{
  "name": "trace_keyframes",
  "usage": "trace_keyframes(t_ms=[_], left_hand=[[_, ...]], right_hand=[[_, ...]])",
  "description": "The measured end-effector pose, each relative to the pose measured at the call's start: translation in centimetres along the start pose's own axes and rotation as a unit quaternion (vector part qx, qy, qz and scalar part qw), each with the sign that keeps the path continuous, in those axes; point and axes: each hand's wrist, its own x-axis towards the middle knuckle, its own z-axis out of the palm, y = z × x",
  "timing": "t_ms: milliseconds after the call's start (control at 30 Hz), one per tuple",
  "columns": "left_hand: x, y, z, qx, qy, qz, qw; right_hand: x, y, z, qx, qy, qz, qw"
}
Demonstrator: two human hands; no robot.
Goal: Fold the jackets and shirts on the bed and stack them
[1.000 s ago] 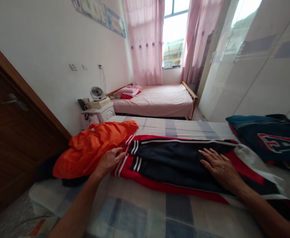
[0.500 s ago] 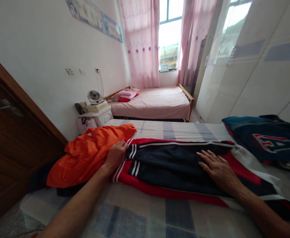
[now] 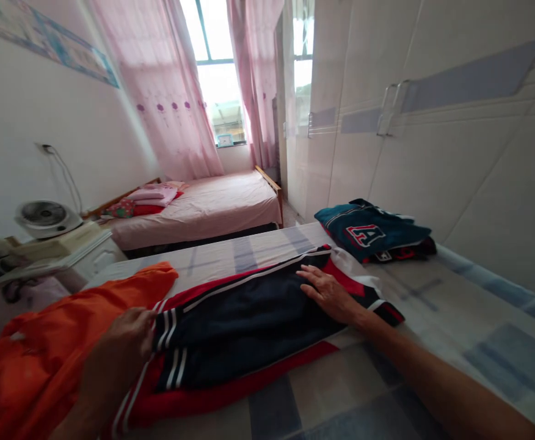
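A navy, red and white jacket (image 3: 249,311) lies across the bed, its two navy sleeves laid side by side over the red body. White double stripes run round the cuffs and the hem. At the hem end, my left hand (image 3: 123,345) is closed on the jacket's edge beside the upper cuff; its fingertips are partly hidden and a little blurred. My right hand (image 3: 329,295) rests flat and open on the navy cloth near the collar end, fingers stretched out. An orange garment (image 3: 61,318) lies loosely heaped beneath and beyond my left forearm.
A folded teal garment with a letter A (image 3: 372,229) sits farther back on the checked bed sheet (image 3: 432,318). Beyond are a pink bed (image 3: 203,205), a small fan (image 3: 45,217) on a bedside cabinet (image 3: 93,253), and white wardrobe doors (image 3: 469,153) at right.
My view has swung to the right, so things appear shifted left. Both hands keep about the same places on the jacket, left at the hem and right flat on the cloth.
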Motion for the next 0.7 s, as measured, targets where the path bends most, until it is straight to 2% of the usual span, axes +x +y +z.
trace_keyframes(t_ms=[67,133,200,267,433,567,700], left_hand=[[0.1,2.5,0.4,-0.029,0.056,0.062,0.996],[-0.2,5.3,1.3,-0.056,0.087,0.116,0.988],[-0.6,7.6,2.6,-0.051,0.099,0.155,0.982],[-1.0,8.9,4.1,-0.031,0.099,0.165,0.981],[-1.6,9.0,6.5,-0.020,0.036,0.148,0.988],[-1.5,9.4,5.2,-0.069,-0.024,0.102,0.992],[-0.1,12.1,2.2,-0.194,-0.048,0.069,0.977]], right_hand=[[-0.6,1.2,-2.1,-0.017,0.057,0.040,0.997],[-1.9,3.1,-4.1,-0.082,0.088,0.126,0.985],[-3.5,5.5,-5.4,-0.138,0.068,0.231,0.961],[-4.9,7.6,-6.2,-0.158,0.025,0.302,0.940],[-6.0,10.2,-6.3,-0.070,-0.037,0.349,0.934],[-5.4,10.1,-6.5,0.034,-0.060,0.394,0.916],[-5.8,9.3,-7.2,0.199,0.002,0.473,0.858]])
